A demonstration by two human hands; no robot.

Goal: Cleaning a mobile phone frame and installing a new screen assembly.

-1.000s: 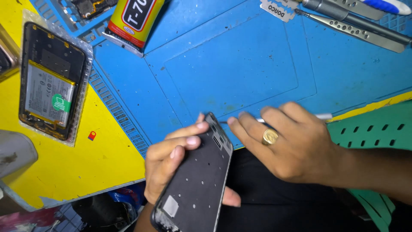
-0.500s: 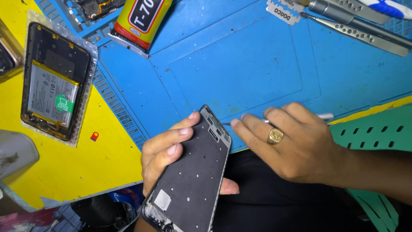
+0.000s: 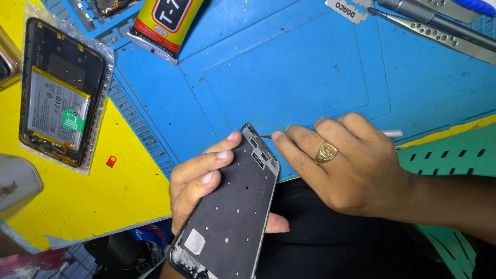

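Observation:
My left hand (image 3: 204, 181) grips a dark phone frame (image 3: 227, 217), its inner metal side facing up and its top end tilted toward the blue mat (image 3: 289, 72). Fingers wrap the left edge; the thumb shows under the right edge. My right hand (image 3: 346, 165), with a gold ring on one finger, holds a thin metal tool (image 3: 392, 133) whose tip (image 3: 266, 137) points at the frame's top right corner. The tool's shaft is mostly hidden under the fingers.
An opened phone body with its battery (image 3: 57, 98) lies in a clear bag on the yellow surface (image 3: 77, 201) at left. A yellow glue tube (image 3: 168, 20) lies at the top. Tweezers (image 3: 439, 28) and a razor blade (image 3: 343, 10) rest top right. A green perforated mat (image 3: 454, 155) is at right.
My left hand has raised the phone frame up and toward the mat. My right hand has brought the tool tip to the frame's top corner.

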